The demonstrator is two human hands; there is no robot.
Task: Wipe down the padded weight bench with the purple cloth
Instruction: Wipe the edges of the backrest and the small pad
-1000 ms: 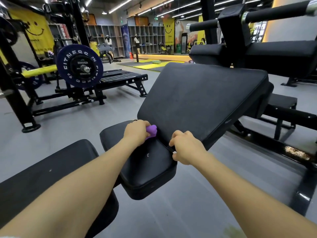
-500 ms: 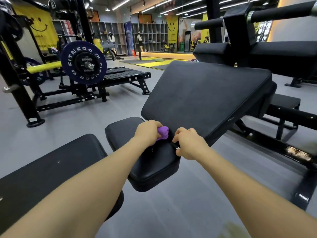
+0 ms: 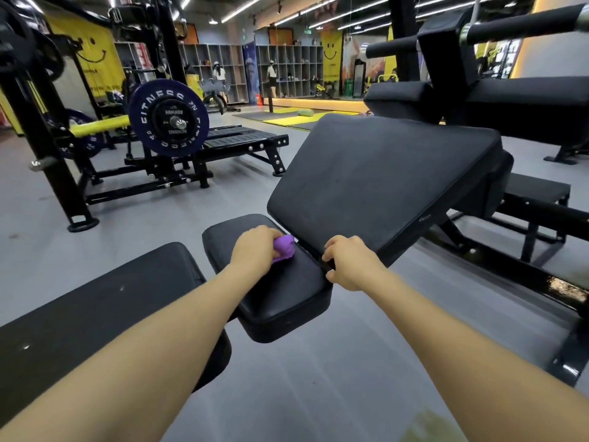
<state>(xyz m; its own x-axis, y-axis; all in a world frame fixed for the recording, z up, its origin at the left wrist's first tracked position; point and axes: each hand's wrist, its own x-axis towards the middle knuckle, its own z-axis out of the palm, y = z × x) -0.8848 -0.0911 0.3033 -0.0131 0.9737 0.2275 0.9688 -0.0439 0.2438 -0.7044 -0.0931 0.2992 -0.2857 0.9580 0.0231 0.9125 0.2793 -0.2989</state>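
Left hand [image 3: 255, 247] curled round the bunched purple cloth [image 3: 284, 247], pressing it on the far edge of the seat pad [image 3: 280, 295], right at the seam under the inclined back pad [image 3: 382, 180]. Right hand [image 3: 349, 263] fingers curled over the back pad's lower near corner, gripping its edge. A second black pad [image 3: 95, 301] lies left; plate-loaded machine [image 3: 169, 118] stands beyond.
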